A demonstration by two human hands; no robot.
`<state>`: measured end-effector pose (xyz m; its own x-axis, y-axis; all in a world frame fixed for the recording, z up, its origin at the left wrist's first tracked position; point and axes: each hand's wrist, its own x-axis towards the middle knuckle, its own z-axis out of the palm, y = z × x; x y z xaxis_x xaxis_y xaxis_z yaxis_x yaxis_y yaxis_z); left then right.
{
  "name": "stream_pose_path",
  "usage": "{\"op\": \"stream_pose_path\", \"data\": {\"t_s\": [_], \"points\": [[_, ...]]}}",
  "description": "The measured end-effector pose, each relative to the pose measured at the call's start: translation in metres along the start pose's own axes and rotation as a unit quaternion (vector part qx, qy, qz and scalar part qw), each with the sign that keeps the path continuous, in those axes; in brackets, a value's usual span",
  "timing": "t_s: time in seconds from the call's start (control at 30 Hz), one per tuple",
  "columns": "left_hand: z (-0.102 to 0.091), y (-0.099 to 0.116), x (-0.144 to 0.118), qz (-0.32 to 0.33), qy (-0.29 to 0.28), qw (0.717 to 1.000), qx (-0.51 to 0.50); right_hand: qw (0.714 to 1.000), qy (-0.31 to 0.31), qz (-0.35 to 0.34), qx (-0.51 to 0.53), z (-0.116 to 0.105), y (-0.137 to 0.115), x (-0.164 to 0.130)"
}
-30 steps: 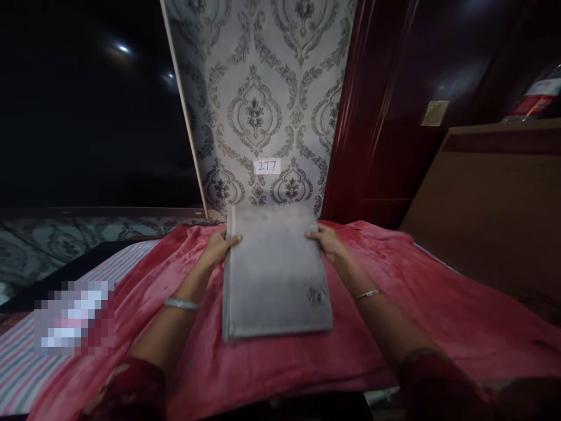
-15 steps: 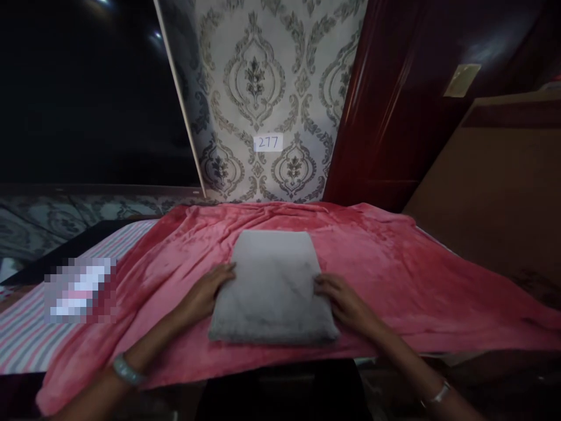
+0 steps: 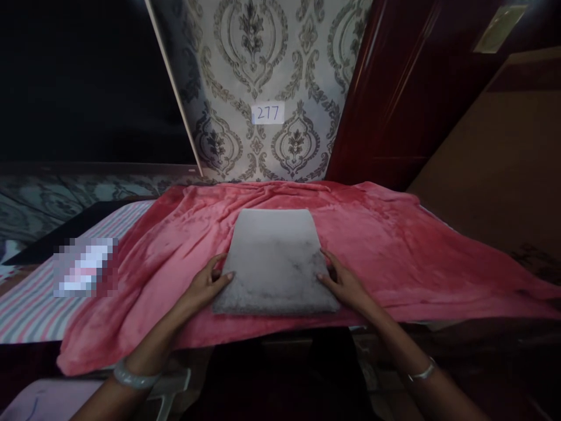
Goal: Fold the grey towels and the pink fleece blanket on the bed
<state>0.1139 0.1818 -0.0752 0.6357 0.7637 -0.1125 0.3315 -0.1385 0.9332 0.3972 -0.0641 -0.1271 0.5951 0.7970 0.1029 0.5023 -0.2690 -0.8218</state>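
A flat grey book-like pad (image 3: 274,260) lies on a red velvety cloth (image 3: 385,251) near its front edge. My left hand (image 3: 207,285) rests against the pad's left edge with fingers curled on the rim. On the opposite side, my right hand (image 3: 344,282) grips the right edge low down. Both wrists wear bangles. The pad lies flat, its near edge just short of the cloth's front drop.
A patterned wallpaper panel with a label reading 277 (image 3: 268,113) stands behind the cloth. Dark red wooden door (image 3: 394,105) at the right, brown board (image 3: 495,152) further right. A striped sheet (image 3: 30,310) lies to the left, with a blurred patch on it.
The pad was held tilted up a second ago and now lies flat on the cloth. My hands slid from its far corners down to its near side edges.
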Motion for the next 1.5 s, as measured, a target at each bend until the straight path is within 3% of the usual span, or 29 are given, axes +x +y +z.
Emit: {"op": "stream_pose_path", "data": {"t_s": [0.17, 0.3, 0.53, 0.63, 0.7, 0.77, 0.83, 0.93, 1.03, 1.13, 1.23, 1.5], "points": [[0.004, 0.004, -0.009, -0.007, -0.041, 0.998, -0.043, 0.986, -0.071, 0.01, 0.153, -0.004, -0.007, -0.019], [0.003, -0.004, -0.012, 0.003, -0.048, 0.999, 0.001, 0.979, -0.088, 0.005, 0.183, -0.006, -0.008, -0.038], [0.006, -0.021, -0.013, 0.105, -0.061, 0.986, 0.111, 0.992, -0.058, -0.024, 0.113, 0.004, -0.004, -0.055], [0.0, -0.025, -0.011, 0.111, -0.068, 0.98, 0.151, 0.993, -0.067, -0.033, 0.09, -0.006, -0.002, -0.052], [-0.004, -0.023, -0.01, 0.134, -0.029, 0.972, 0.193, 0.996, -0.062, -0.04, 0.058, -0.019, -0.002, -0.045], [-0.002, -0.015, -0.012, 0.187, 0.034, 0.947, 0.261, 0.998, -0.017, -0.064, 0.009, -0.031, -0.007, -0.033], [0.009, -0.003, -0.018, 0.264, 0.039, 0.908, 0.324, 0.993, 0.018, -0.113, -0.032, -0.034, -0.02, -0.016], [0.041, 0.015, -0.034, 0.371, -0.106, 0.844, 0.372, 0.973, -0.064, -0.211, -0.065, -0.015, -0.047, 0.013], [0.073, 0.021, -0.046, 0.395, -0.205, 0.791, 0.419, 0.932, -0.195, -0.28, -0.121, 0.017, -0.072, 0.042], [0.089, 0.01, -0.051, 0.378, -0.196, 0.779, 0.461, 0.889, -0.269, -0.321, -0.186, 0.041, -0.08, 0.07], [0.093, -0.008, -0.05, 0.382, -0.174, 0.772, 0.476, 0.863, -0.285, -0.351, -0.223, 0.05, -0.074, 0.097], [0.097, -0.035, -0.041, 0.421, -0.14, 0.76, 0.476, 0.894, -0.214, -0.241, -0.31, 0.044, -0.046, 0.193]]}}
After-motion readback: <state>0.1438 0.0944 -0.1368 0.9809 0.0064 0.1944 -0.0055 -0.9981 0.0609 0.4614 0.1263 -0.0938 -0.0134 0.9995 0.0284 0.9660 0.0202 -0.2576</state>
